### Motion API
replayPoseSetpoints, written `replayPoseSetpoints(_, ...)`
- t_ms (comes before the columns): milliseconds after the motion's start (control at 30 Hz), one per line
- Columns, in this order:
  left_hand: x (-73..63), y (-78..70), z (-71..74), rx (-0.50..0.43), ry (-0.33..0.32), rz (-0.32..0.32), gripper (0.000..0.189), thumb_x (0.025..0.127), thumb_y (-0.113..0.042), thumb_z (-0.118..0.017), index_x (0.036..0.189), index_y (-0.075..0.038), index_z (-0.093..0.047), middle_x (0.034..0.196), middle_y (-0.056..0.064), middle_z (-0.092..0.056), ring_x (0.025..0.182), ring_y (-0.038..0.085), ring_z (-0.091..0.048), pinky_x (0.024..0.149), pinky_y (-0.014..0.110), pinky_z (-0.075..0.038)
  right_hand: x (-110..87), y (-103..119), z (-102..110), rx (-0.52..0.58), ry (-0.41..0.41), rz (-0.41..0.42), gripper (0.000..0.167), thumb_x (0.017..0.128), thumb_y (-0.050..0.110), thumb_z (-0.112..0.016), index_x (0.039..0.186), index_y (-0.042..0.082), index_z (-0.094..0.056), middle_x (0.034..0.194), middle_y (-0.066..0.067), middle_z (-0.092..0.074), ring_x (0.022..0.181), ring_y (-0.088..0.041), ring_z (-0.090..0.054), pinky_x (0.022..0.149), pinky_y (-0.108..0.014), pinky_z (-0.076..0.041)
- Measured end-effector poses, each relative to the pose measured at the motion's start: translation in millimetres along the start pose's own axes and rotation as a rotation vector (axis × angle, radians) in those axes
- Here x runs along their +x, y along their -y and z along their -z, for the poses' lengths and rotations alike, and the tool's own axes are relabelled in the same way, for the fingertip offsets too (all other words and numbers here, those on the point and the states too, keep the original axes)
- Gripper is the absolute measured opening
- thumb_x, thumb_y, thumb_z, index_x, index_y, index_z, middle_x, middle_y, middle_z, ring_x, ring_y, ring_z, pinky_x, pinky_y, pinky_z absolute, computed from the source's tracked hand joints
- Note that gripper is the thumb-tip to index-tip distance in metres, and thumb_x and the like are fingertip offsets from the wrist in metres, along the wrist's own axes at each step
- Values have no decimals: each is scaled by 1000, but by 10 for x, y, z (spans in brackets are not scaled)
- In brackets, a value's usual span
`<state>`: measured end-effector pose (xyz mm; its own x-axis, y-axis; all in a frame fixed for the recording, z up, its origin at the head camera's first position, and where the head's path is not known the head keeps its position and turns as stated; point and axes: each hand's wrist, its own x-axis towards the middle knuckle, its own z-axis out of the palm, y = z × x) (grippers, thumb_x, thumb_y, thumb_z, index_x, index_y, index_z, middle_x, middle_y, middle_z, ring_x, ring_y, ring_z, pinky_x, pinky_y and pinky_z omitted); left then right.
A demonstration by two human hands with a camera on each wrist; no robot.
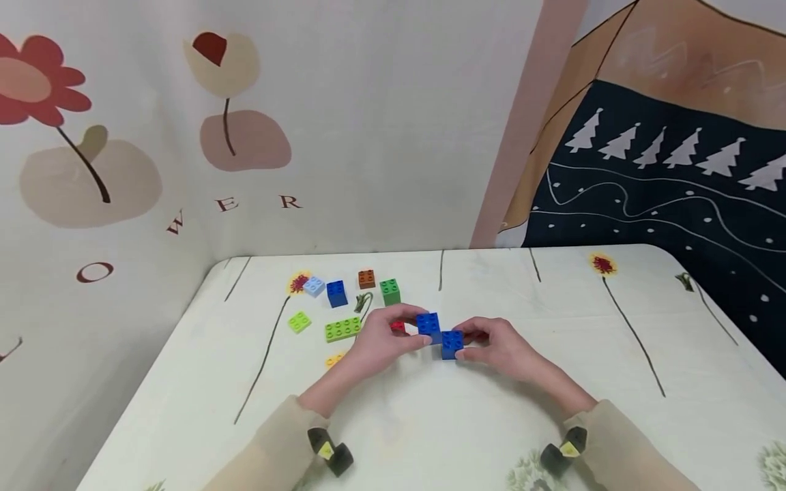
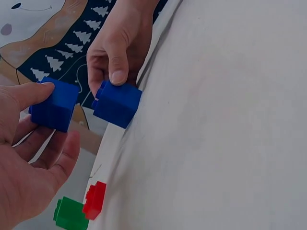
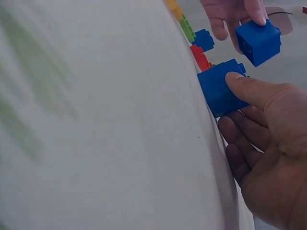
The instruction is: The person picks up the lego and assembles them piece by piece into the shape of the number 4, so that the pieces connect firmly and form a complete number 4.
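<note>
My left hand (image 1: 385, 339) pinches a blue building block (image 1: 428, 326) between thumb and fingers. In the left wrist view, that block (image 2: 56, 106) is held off the table, its studs turned to the left. My right hand (image 1: 500, 346) grips a second blue block (image 1: 452, 344), just right of and nearer than the first. The right wrist view shows the thumb on the side of this second block (image 3: 223, 88), and the left hand's block (image 3: 259, 42) a little apart from it. A red block (image 1: 398, 327) lies behind the left hand, partly hidden.
Left of the hands lie a lime green block (image 1: 342, 330), a small lime block (image 1: 299, 322) and a yellow block (image 1: 334, 359). Farther back are light blue (image 1: 314, 286), dark blue (image 1: 336, 294), brown (image 1: 366, 279) and green (image 1: 389, 292) blocks. A printed white cloth covers the table (image 1: 430, 436).
</note>
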<state>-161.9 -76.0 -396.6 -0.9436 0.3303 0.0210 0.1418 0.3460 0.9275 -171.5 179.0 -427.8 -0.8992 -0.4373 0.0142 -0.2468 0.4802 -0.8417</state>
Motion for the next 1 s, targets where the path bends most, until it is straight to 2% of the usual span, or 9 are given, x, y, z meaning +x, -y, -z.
replayPoseSetpoints(233,56,10,-92,-62,37,-40,37,90,-13,-81,126,-10,-72,116,3,-71,109,23,-64,84,29,-58,20,15,-3,-25,0,-17,35,89,13,-81,120,0,-70,104,-2,-72,97,-18,-66,88,-34,-54)
replayPoseSetpoints(433,100,51,-181,-79,72,-17,37,91,-15,-80,126,-10,-72,117,2,-71,108,21,-66,85,29,-58,16,-5,-1,-8,-5,-2,34,88,13,-82,117,-1,-71,103,-3,-73,96,-20,-67,88,-35,-55)
replayPoseSetpoints(733,123,69,-225,-91,58,11,34,91,-14,-80,124,-11,-73,115,0,-72,107,20,-65,87,30,-58,11,1,-22,10,-12,-11,33,88,12,-83,116,-1,-72,101,-2,-73,94,-19,-67,86,-31,-54)
replayPoseSetpoints(1000,151,70,-286,-87,45,-42,34,91,-11,-80,123,-9,-72,114,1,-73,108,22,-66,86,28,-58,17,4,-10,23,-5,-15,32,88,11,-83,115,-3,-72,100,-4,-73,92,-19,-67,84,-31,-55)
